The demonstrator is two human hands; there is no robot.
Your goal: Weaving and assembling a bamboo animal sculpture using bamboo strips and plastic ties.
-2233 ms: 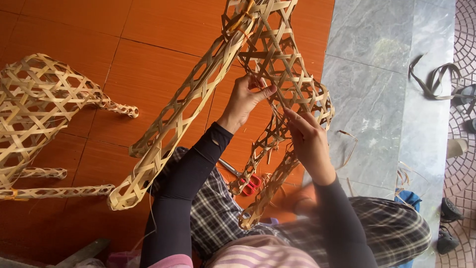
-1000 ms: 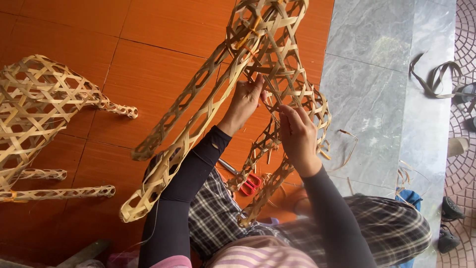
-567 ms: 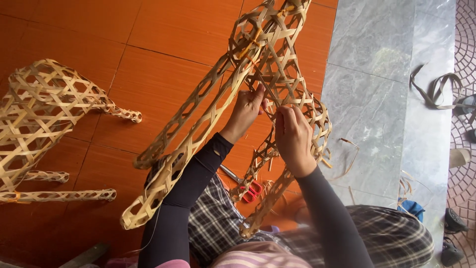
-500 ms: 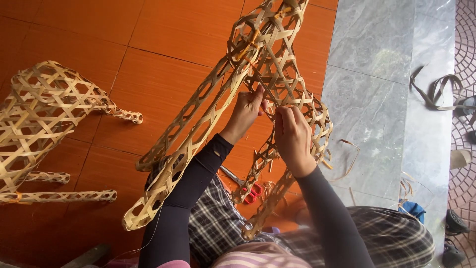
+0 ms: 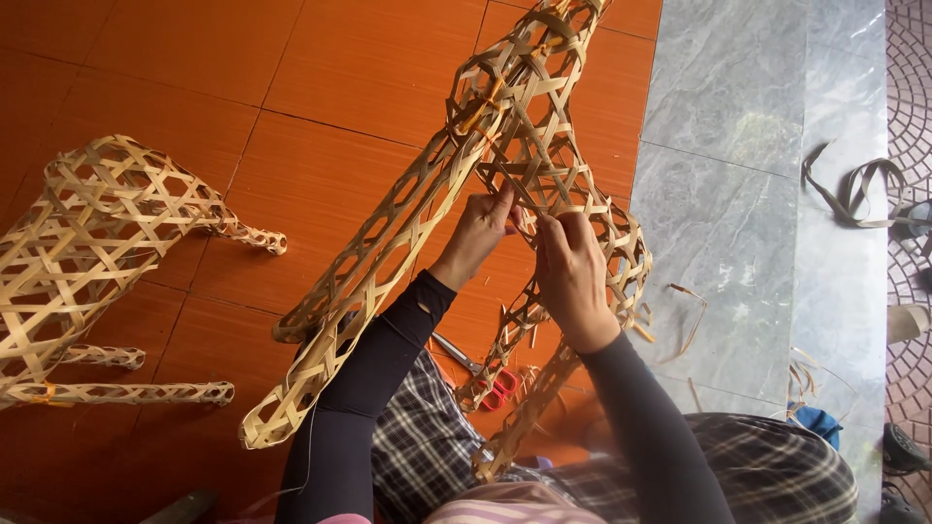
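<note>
In the head view, the left hand (image 5: pixel 478 231) and the right hand (image 5: pixel 573 277) met at centre, fingers pinched narrow on strips of the woven bamboo frame (image 5: pixel 505 146), which ran from twelve toward seven o'clock. A second woven frame (image 5: pixel 97 243) lay at nine o'clock; red scissors (image 5: pixel 497 383) lay at six.

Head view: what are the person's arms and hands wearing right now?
Both arms wear snug black long sleeves ending at the wrists. The left hand and right hand are bare, with no gloves; I see no rings or watch. A small hole shows in the left sleeve.
</note>
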